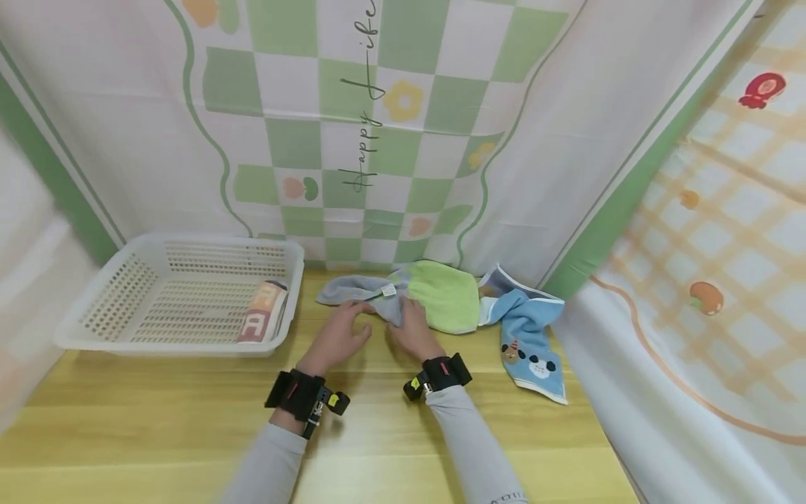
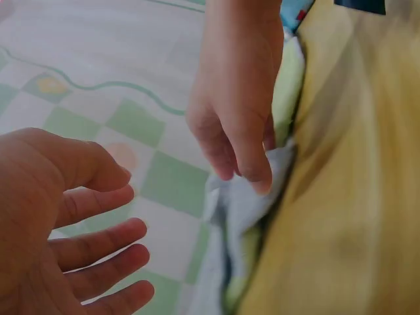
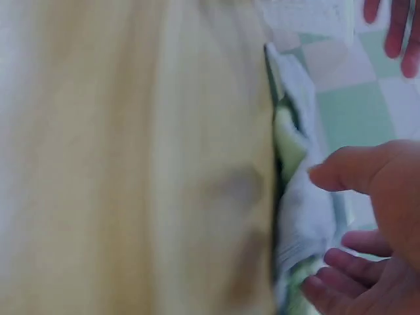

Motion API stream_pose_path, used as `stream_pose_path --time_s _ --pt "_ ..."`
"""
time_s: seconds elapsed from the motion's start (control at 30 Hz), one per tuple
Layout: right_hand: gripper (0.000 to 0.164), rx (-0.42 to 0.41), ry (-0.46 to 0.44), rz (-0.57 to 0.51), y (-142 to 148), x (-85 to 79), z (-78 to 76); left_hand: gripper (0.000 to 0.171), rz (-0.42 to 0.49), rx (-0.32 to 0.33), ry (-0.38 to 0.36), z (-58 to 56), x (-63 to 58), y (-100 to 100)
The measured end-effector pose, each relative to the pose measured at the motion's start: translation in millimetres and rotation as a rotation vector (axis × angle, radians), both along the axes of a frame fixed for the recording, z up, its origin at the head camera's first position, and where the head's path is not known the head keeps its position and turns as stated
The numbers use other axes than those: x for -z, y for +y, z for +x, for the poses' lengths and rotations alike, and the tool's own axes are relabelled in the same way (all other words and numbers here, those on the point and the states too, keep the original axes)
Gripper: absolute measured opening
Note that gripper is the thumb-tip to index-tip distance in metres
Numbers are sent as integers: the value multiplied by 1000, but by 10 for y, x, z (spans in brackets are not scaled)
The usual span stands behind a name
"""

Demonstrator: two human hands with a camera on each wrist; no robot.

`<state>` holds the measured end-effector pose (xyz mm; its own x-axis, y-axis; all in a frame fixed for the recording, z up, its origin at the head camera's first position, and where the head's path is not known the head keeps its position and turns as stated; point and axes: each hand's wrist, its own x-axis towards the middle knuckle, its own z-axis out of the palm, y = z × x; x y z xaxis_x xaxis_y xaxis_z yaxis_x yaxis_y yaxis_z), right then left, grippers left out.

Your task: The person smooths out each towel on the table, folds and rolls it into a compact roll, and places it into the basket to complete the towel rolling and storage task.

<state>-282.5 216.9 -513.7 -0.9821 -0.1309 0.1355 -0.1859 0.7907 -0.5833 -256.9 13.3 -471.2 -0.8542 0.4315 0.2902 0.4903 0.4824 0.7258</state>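
A grey and lime-green towel (image 1: 447, 297) lies at the table's back edge, its grey part (image 1: 352, 288) bunched on the left with a small white label. My left hand (image 1: 336, 339) hovers at the near side of that grey part. In the left wrist view its fingers are spread, with nothing held. The right hand (image 1: 415, 332) is lowered at the grey fold, fingertips close to or touching the cloth. From the right wrist view, thumb (image 3: 335, 170) and fingers stand apart. Right of the green part, a blue towel (image 1: 532, 329) with animal faces lies crumpled.
A white plastic basket (image 1: 182, 348) stands at the left and holds a folded, lettered cloth (image 1: 261, 315). Behind the wooden table (image 1: 371, 448) hangs a green-checked curtain (image 1: 352, 140). Another patterned cloth (image 1: 711, 350) hangs along the right side.
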Motion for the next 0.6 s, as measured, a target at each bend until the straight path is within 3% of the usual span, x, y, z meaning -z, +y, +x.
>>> stream_pose_path --time_s 0.13,0.27,0.4,0.6 --pt "69 4 -42 7 59 98 35 36 44 1 -64 71 154 79" --pt "57 3 -5 -20 29 133 93 38 59 5 -93 106 229 105" --pt "46 -10 -33 -69 -58 132 211 44 14 3 -94 123 282 74" --pt "40 -88 -165 -109 -162 30 417 54 -77 1 -58 105 308 25"
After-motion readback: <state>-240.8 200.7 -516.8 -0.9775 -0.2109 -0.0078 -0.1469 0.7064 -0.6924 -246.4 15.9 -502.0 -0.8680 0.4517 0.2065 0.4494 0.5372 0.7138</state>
